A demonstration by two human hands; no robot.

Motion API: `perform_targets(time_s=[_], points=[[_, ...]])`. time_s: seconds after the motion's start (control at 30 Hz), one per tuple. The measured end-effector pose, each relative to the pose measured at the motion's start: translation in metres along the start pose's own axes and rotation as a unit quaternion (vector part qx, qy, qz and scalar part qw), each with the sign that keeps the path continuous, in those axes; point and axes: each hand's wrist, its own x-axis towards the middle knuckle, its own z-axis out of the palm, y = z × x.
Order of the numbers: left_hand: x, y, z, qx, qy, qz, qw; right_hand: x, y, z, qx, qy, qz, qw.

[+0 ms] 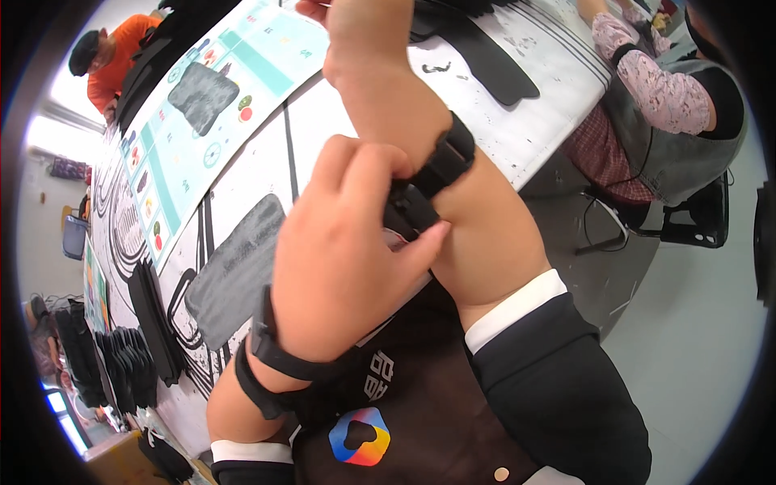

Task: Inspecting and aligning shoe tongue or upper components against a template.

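My right arm reaches up across the picture, with a black wristband (449, 162) strapped round it. A small black box-shaped device (411, 212) sits at the band's inner side. My left hand (331, 242) is closed over this device, its thumb and fingers pinching it from both sides. Another black strap with a small module (265, 335) circles my left wrist. Of my right hand (368, 32) only the lower part and a bit of finger show at the top edge; the rest is cut off, so its grip is hidden.
On the white table (250, 166) lie a grey textured sheet (234, 271), a printed teal-and-white mat (271, 77) bearing a grey piece (204, 97), and black flat pieces (489, 69). Stacked black pieces (125, 364) are at left. Co-workers sit at right (659, 97) and stand far left (121, 61).
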Motion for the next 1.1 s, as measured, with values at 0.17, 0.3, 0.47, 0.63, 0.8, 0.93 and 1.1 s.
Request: perform_targets(time_s=[0.17,0.3,0.47,0.63,0.8,0.93,1.1], points=[[0.03,-0.02,-0.013,0.027,-0.02,0.047,0.998,0.003,0.011,-0.005,-0.028,0.013,0.074,0.997],[0.039,-0.018,-0.013,0.054,-0.02,0.015,0.998,0.013,0.035,-0.015,0.105,0.08,0.208,0.969],[0.041,-0.026,-0.008,0.186,0.013,0.2,0.962,0.023,0.036,-0.021,0.125,0.091,0.225,0.962],[0.028,-0.01,0.01,0.236,0.105,0.195,0.946,0.02,0.03,-0.016,0.053,0.095,0.193,0.975],[0.033,-0.012,0.019,0.294,0.139,0.23,0.917,0.028,0.037,-0.022,-0.01,0.073,0.183,0.98],[0.039,-0.01,0.011,0.306,0.105,0.187,0.928,0.026,0.041,-0.019,0.005,0.087,0.195,0.977],[0.06,-0.023,0.001,0.128,0.088,0.094,0.983,0.019,0.03,-0.024,0.015,0.088,0.252,0.964]])
